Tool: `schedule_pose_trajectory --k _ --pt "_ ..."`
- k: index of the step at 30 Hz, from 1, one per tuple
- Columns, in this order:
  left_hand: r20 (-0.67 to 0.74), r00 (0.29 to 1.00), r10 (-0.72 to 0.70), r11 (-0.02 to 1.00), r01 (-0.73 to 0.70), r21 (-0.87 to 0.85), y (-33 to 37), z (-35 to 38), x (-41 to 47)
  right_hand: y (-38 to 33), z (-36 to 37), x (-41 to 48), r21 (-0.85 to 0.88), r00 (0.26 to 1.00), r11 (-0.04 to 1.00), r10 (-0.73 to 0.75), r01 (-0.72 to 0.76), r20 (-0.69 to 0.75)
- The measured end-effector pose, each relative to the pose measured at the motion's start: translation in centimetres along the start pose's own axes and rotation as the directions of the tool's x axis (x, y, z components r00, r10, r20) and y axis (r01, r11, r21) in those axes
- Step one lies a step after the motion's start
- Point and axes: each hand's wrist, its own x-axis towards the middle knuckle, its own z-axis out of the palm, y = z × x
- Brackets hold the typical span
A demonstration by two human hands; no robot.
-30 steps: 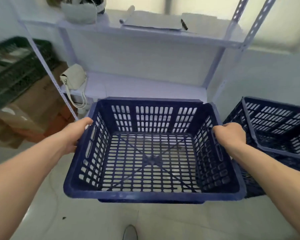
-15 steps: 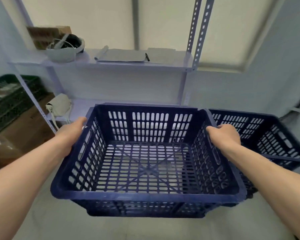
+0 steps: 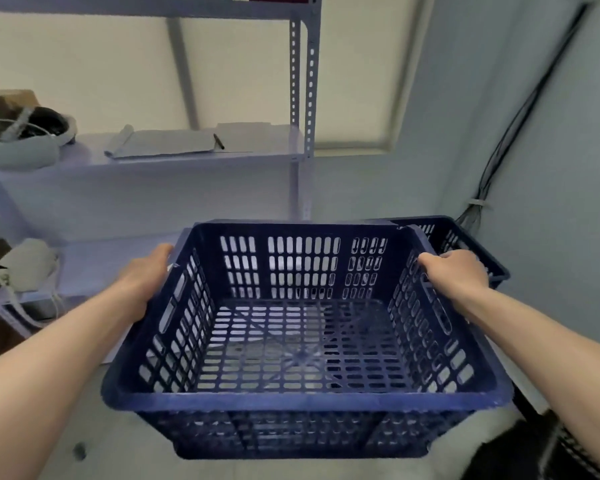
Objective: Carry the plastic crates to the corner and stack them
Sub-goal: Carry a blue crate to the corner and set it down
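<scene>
Head view: a blue crate [image 3: 302,401] is held up in the air, in front of the body, above the floor [image 3: 49,427]. The right grip [image 3: 454,271] is closed over the top edge of the right wall, with the fingers curled round it. The left grip [image 3: 146,275] is laid against the outside of the left wall, just under the top edge. It cannot be told if its fingers are hooked in or only pressed flat.

A second blue crate [image 3: 465,244] is seen on the far side of the held one, behind its far right corner and lower down. It is set near the corner of the room, where black cables [image 3: 499,161] run down the wall. So the second crate lies ahead and to the right, and the right grip is nearer to it. The long side of the held crate seems to run from one grip to the other. A metal shelf rack [image 3: 302,98] is seen to the left.

Half a second ago, much more of the second crate was shown, out to the right. Now most of it is hidden behind the held crate, so the held crate has been brought closer to it. The grips are kept on the same two walls as before.
</scene>
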Motion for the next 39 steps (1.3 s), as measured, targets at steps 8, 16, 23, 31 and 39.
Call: schedule_pose_trajectory --k 8,16,23,31,39 --pt "0.090 0.990 0.107 0.994 -0.109 0.017 1.8 2.0 -1.5 3.5 -4.0 -2.8 -0.013 0.990 0.996 0.087 -0.089 -0.114" --pt "0.206 0.964 0.165 0.983 -0.177 0.042 2.2 6.0 -3.7 8.9 -8.2 -6.9 -0.040 0.961 0.979 0.188 -0.200 -0.202" --pt "0.326 0.931 0.166 0.975 -0.204 0.086 2.7 11.2 -6.2 15.3 -12.1 -10.2 0.049 0.906 0.950 0.308 -0.308 -0.289" --pt "0.394 0.896 0.203 0.953 -0.274 0.133 3.7 18.7 -13.3 23.8 -17.9 -12.5 0.106 0.851 0.914 0.404 -0.392 -0.337" --pt "0.450 0.865 0.224 0.921 -0.339 0.194 4.2 28.8 -22.9 34.3 -25.8 -13.4 0.228 0.797 0.859 0.510 -0.458 -0.322"
